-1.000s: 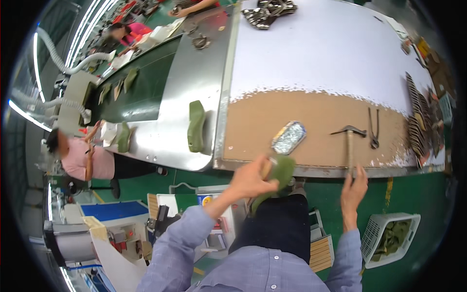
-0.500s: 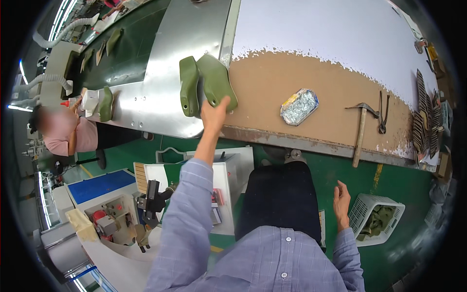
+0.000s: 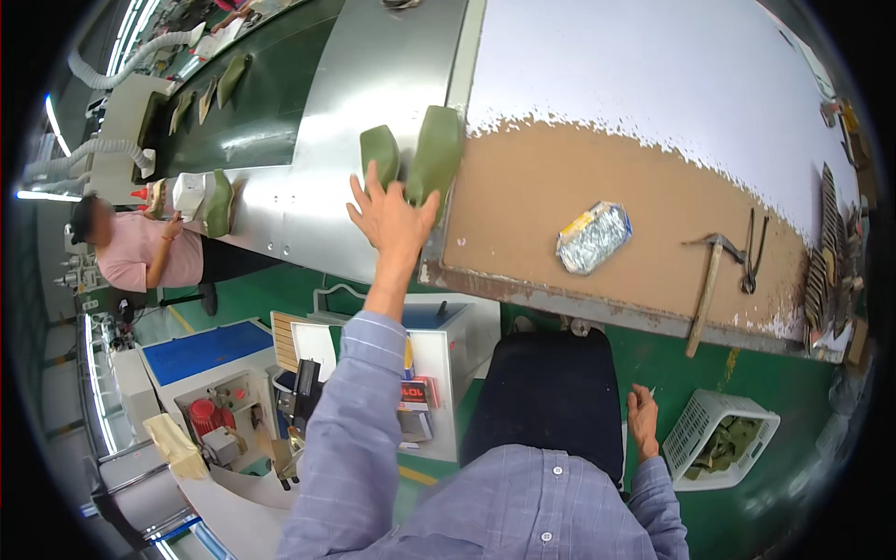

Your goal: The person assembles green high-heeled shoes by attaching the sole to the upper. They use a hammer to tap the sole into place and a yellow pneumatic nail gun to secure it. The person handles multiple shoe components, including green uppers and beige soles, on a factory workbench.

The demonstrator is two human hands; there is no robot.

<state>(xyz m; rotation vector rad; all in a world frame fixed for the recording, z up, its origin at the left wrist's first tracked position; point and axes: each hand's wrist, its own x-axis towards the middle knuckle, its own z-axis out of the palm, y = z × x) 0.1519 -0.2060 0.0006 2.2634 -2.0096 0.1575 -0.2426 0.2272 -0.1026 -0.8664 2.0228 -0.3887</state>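
Note:
Two green shoe lasts stand side by side on the metal bench top: a left last [image 3: 378, 149] and a right last [image 3: 437, 149] by the edge of the brown board. My left hand [image 3: 397, 224] reaches to their near ends with its fingers spread. Its fingertips overlap both lasts; whether they touch cannot be seen. Down beside my right thigh hangs my right hand [image 3: 642, 420], its fingers curled in. A tiny pale tip shows at the fingers, too small to name.
On the brown board [image 3: 523, 177] lie a tray of small metal nails [image 3: 595, 238], a hammer [image 3: 707, 289] and pincers [image 3: 752, 257]. A white crate [image 3: 686, 439] with green pieces stands on the floor at right. A person in pink [image 3: 154, 247] works at the far left.
My left hand has loosened from the right last and spread its fingers. The lasts now stand farther apart. My right hand has lowered and curled its fingers. The view has shifted slightly.

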